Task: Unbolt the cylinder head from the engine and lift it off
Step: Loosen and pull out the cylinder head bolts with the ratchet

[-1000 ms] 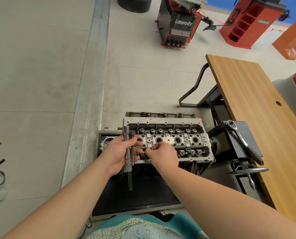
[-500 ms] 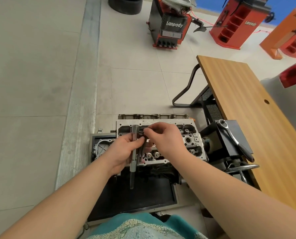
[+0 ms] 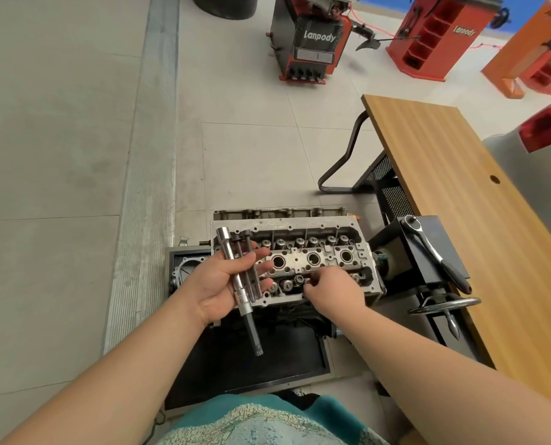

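The grey cylinder head (image 3: 314,234) sits on the engine block, its valve springs and three round plug wells exposed. My left hand (image 3: 216,285) lies palm up over the head's left end. Its thumb clamps a long chrome socket extension (image 3: 235,268) and two dark head bolts (image 3: 250,261) against the palm. My right hand (image 3: 332,290) reaches down onto the head's front row. Its curled fingertips pinch at a bolt there, and they hide most of it.
A ratchet wrench (image 3: 434,252) lies on the black stand block to the right, above a steel handwheel (image 3: 444,305). A wooden table (image 3: 460,187) runs along the right. A black tray (image 3: 251,364) lies under the engine. Red tyre machines (image 3: 312,36) stand far back.
My right hand left the bolts in my left palm and dropped to the head's front row. My left hand turned palm up and now holds two bolts with the extension.
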Demonstrator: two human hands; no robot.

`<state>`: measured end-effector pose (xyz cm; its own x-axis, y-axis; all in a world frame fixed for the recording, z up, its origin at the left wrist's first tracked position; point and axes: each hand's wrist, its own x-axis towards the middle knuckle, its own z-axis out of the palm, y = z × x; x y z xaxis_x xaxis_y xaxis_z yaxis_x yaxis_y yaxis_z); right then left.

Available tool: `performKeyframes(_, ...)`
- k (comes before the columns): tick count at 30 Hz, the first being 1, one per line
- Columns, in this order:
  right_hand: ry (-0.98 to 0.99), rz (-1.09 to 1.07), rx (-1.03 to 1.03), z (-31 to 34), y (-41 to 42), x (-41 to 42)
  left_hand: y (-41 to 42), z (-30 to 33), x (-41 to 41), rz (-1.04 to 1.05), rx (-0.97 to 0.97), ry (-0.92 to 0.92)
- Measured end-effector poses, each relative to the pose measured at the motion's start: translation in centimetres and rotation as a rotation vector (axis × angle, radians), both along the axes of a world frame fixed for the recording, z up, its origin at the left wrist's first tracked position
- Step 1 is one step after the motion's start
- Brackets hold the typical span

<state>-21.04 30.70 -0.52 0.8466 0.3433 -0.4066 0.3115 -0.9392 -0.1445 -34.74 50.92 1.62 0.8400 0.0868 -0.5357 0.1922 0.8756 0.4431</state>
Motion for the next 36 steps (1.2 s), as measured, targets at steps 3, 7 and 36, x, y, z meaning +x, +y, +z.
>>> performKeyframes(3,-0.095,0.024,-0.015,-0.5,0.6,-0.2,-0.1,-0.4,-0.1,-0.008,0.003,0.045)
performKeyframes(7,-0.28,0.283,-0.081,-0.7,1.1,-0.3,-0.5,-0.8,-0.5,-0.02,0.048,0.097)
performKeyframes(36,0.132,0.058,0.562,6.7,2.4,-1.0,-3.2,0.4,2.5,-0.148,0.093,0.036)
